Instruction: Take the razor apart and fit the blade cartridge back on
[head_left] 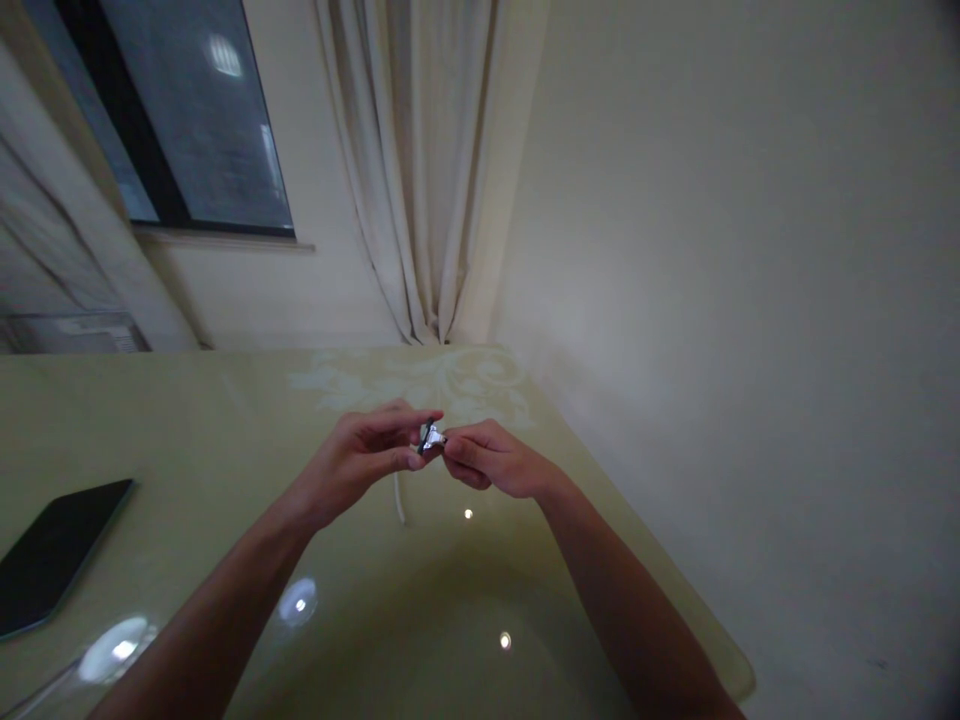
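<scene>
Between my two hands, above the table, is a small shiny silver metal piece (pixel 433 437) with a dark edge on its left side. It is too small for me to tell its exact kind. My left hand (pixel 356 450) pinches the dark edge between thumb and fingertips. From the other side, my right hand (pixel 499 458) grips the narrow right end with thumb and curled fingers, which partly cover it. A thin white strip (pixel 400 500) lies on the tabletop just below my left fingertips.
The glossy yellow-green table (pixel 360 620) has a pale floral pattern and light reflections. A dark flat tablet-like slab (pixel 64 550) lies at the left. A whitish cable (pixel 41 695) shows at lower left. A wall (pixel 712 300) borders the right edge; curtains (pixel 427 180) hang behind.
</scene>
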